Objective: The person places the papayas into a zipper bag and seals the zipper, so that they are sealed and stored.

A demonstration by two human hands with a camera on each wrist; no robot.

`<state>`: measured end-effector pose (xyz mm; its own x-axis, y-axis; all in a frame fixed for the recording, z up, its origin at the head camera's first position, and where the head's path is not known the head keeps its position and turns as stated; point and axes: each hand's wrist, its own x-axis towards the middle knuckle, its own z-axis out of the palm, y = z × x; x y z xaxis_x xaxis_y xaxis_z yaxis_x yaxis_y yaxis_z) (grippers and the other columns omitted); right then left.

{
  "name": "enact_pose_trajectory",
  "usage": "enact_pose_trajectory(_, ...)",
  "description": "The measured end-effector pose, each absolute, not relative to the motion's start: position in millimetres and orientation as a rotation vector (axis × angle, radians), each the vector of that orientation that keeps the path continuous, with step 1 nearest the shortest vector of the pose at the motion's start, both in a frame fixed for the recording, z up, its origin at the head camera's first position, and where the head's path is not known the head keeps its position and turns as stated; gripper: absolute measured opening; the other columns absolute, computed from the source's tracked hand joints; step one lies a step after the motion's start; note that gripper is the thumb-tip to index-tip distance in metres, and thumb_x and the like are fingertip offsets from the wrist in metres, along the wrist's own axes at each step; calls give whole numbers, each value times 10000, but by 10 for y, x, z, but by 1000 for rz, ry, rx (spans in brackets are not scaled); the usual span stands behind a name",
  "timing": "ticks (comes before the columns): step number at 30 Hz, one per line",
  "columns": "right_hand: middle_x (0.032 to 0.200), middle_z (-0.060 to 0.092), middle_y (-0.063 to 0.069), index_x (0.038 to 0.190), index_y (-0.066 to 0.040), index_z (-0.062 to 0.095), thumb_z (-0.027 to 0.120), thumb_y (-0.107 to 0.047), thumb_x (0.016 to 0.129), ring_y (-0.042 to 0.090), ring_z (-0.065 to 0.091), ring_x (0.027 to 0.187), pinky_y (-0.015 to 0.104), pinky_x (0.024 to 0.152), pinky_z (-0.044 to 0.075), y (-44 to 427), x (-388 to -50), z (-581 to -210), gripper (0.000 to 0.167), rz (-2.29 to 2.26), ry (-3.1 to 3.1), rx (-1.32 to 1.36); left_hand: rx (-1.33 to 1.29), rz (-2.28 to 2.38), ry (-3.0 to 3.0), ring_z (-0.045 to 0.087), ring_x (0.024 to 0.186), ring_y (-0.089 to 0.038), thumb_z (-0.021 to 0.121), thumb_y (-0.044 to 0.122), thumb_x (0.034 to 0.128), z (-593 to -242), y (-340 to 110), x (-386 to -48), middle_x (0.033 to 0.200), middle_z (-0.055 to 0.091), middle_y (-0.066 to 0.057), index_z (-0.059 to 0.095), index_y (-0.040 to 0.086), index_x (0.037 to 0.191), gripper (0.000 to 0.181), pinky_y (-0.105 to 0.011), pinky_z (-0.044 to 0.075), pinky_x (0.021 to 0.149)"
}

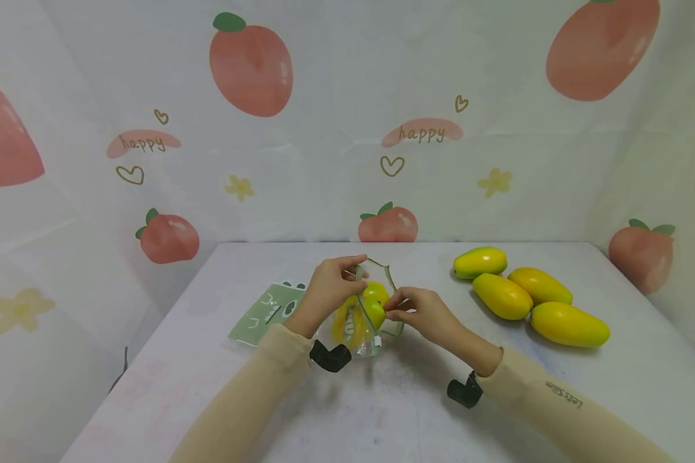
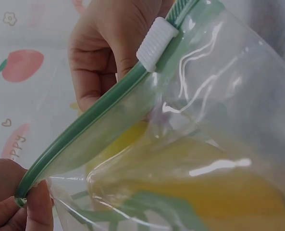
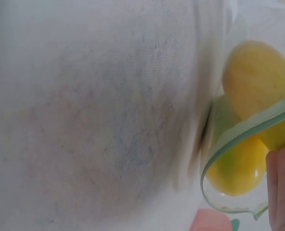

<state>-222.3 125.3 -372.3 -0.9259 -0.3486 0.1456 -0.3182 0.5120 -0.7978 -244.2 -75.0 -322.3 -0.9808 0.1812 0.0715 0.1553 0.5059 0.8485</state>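
A clear zip bag with a green rim (image 2: 84,120) and white slider (image 2: 154,44) stands open, mouth facing right, with several yellow mangoes (image 3: 257,79) inside. My left hand (image 1: 331,289) pinches the upper end of its rim; in the left wrist view that hand's fingers (image 2: 39,207) are at the lower left. My right hand (image 1: 425,315) is at the mouth, its fingertips pinching the end of a yellow-green mango (image 1: 374,312). In the right wrist view, the right fingers (image 3: 282,187) touch that mango (image 3: 281,137). The rim partly hides the right fingertips in the left wrist view.
Several yellow mangoes (image 1: 502,296) lie in a group on the right of the white table (image 1: 376,411). Left of the open bag lies a flat green bag (image 1: 263,319) with a printed face. A fruit-patterned cloth (image 1: 324,161) hangs behind the table.
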Motion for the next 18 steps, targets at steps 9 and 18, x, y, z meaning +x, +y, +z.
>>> enact_pose_trajectory(9, 960, 701, 17, 939, -89, 694, 705, -102, 863, 208, 671, 937, 324, 805, 573, 1242, -2226, -3724, 78, -1396, 2677, -565, 299, 1523, 2710, 643, 897, -181, 707, 63, 825, -3203, -753, -2430, 1001, 692, -24, 627, 161, 1312, 503, -275, 562, 771)
enact_pose_trajectory(18, 994, 693, 58, 1001, -66, 683, 708, -127, 864, 229, 673, 953, 337, 816, 572, 1313, -2224, -3693, 153, -1383, 2688, -623, 293, 1531, 2699, 641, 897, -173, 713, 63, 831, -3208, -755, -2437, 1010, 694, -23, 626, 159, 1312, 499, -285, 564, 786)
